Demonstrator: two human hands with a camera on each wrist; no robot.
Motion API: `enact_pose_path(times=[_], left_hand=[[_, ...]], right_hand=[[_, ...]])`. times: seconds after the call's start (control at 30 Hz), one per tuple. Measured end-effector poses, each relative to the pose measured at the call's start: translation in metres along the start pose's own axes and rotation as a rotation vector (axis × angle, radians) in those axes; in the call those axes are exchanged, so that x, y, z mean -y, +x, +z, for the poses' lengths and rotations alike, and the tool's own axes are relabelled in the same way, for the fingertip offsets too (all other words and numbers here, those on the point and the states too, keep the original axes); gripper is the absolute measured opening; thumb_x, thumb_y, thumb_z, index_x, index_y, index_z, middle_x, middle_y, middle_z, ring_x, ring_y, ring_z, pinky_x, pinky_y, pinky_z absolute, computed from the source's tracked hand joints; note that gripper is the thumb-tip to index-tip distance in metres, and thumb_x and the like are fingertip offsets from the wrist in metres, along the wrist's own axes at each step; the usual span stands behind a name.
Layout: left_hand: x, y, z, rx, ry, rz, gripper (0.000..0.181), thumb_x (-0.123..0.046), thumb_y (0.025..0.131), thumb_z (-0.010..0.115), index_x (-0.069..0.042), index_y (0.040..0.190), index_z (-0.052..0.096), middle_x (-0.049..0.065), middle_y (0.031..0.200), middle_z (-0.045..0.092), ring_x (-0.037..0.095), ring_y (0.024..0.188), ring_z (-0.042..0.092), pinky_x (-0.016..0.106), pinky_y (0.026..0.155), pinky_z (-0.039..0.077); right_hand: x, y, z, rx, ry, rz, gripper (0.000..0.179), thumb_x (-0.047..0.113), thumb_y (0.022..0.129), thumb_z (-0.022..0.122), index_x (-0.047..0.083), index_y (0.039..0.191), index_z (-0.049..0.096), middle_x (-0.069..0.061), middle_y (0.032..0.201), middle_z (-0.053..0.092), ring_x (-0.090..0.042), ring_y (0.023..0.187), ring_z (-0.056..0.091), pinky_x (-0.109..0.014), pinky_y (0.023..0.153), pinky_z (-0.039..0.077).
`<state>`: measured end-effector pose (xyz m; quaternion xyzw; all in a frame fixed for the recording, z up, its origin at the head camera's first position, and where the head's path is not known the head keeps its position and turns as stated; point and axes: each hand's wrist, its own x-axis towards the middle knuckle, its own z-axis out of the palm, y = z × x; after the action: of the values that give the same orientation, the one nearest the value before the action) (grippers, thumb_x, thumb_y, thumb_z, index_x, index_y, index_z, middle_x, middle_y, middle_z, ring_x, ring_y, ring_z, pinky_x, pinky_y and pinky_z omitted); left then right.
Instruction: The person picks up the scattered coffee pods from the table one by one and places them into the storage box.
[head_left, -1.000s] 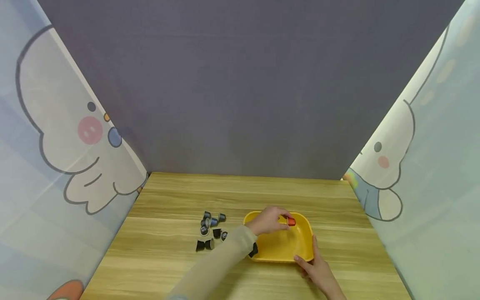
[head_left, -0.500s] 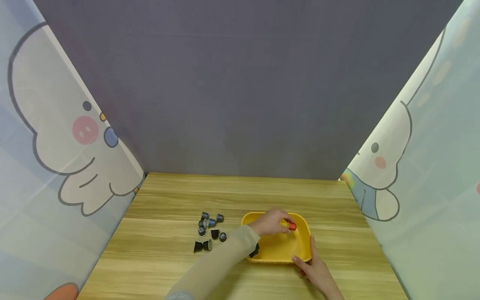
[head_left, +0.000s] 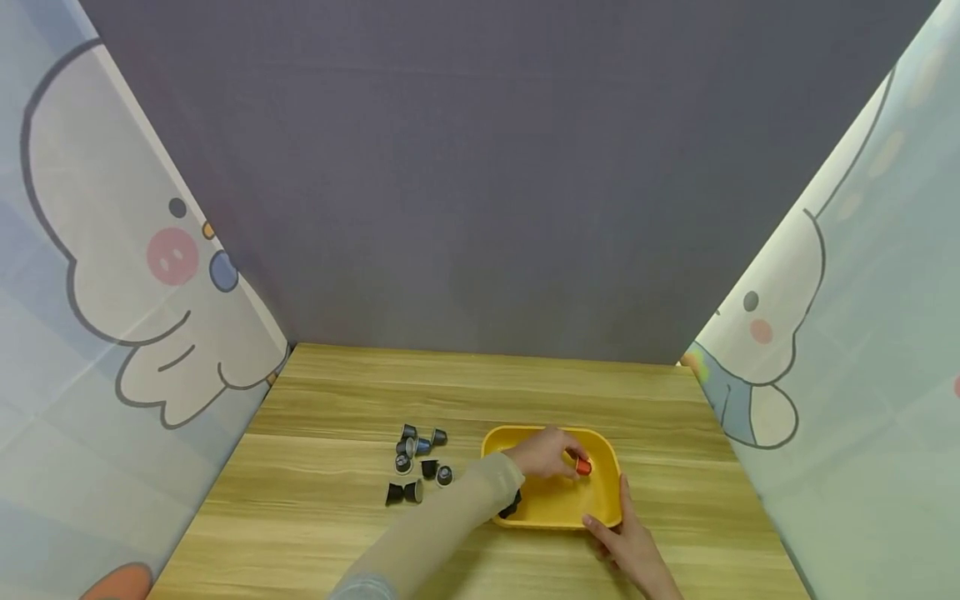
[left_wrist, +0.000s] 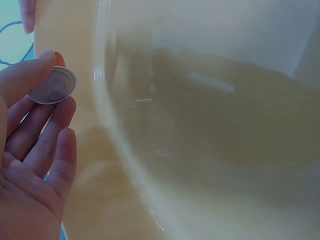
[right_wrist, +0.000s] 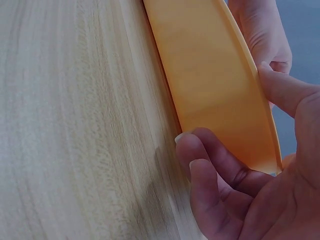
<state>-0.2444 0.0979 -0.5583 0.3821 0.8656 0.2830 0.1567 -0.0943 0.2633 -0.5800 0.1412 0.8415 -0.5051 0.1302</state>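
My left hand (head_left: pixel 543 452) reaches into a yellow plastic basin (head_left: pixel 558 518) and pinches a red coffee capsule (head_left: pixel 583 467) between thumb and fingers, over the basin's floor. In the left wrist view the capsule's round silvery lid (left_wrist: pixel 54 86) faces the camera. At the basin's near right corner, my right hand (head_left: pixel 632 546) grips the rim. The right wrist view has its thumb on the rim and its other fingers curled against the outer wall (right_wrist: pixel 210 75). The left forearm and hand hide part of the basin's left side.
Several dark coffee capsules (head_left: pixel 402 463) and a blue capsule (head_left: pixel 423 446) lie loosely grouped on the wooden table (head_left: pixel 315 533), left of the basin. A grey panel (head_left: pixel 480 183) stands along the back, with printed cartoon curtains (head_left: pixel 90 292) at both sides.
My left hand has moved slightly nearer and lower inside the basin, carrying the red capsule. The right hand keeps its grip on the corner. The head view has shifted a little.
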Motion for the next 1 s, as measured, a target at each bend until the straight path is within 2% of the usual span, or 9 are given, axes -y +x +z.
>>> enact_pose_path(times=[0.3,0.63,0.9,1.0], left_hand=[[0.01,0.004,0.009,-0.028,-0.114,-0.01,0.029,-0.021,0.082,0.084,-0.017,0.109,0.076,-0.016,0.098,0.068,-0.004,0.089,0.058,0.013,0.076,0.048],[0.022,0.007,0.019,-0.056,-0.256,-0.103,0.032,-0.02,0.079,0.086,-0.014,0.109,0.076,-0.016,0.097,0.069,-0.004,0.086,0.059,0.016,0.077,0.049],[0.025,0.006,0.022,-0.062,-0.328,-0.108,0.031,-0.016,0.08,0.086,-0.01,0.108,0.075,-0.013,0.093,0.069,-0.002,0.081,0.059,0.017,0.073,0.05],[0.024,0.005,0.021,-0.056,-0.368,-0.108,0.03,-0.014,0.08,0.085,-0.008,0.108,0.075,-0.009,0.095,0.071,-0.001,0.085,0.061,0.017,0.076,0.05]], right_hand=[[-0.003,0.0,0.001,0.009,0.021,-0.011,0.109,0.046,0.095,0.066,0.018,0.157,-0.019,-0.006,0.069,0.062,-0.02,0.058,0.057,-0.033,0.049,0.045],[-0.001,-0.001,0.001,0.012,0.012,-0.013,0.108,0.046,0.095,0.065,0.017,0.157,-0.018,-0.006,0.069,0.061,-0.02,0.059,0.057,-0.035,0.05,0.046],[0.0,-0.002,0.001,0.007,0.026,-0.012,0.107,0.045,0.095,0.066,0.017,0.158,-0.017,-0.007,0.068,0.061,-0.02,0.058,0.057,-0.033,0.049,0.046],[0.0,-0.002,0.001,0.003,0.031,-0.01,0.107,0.045,0.095,0.066,0.018,0.158,-0.016,-0.006,0.068,0.061,-0.02,0.058,0.057,-0.032,0.048,0.045]])
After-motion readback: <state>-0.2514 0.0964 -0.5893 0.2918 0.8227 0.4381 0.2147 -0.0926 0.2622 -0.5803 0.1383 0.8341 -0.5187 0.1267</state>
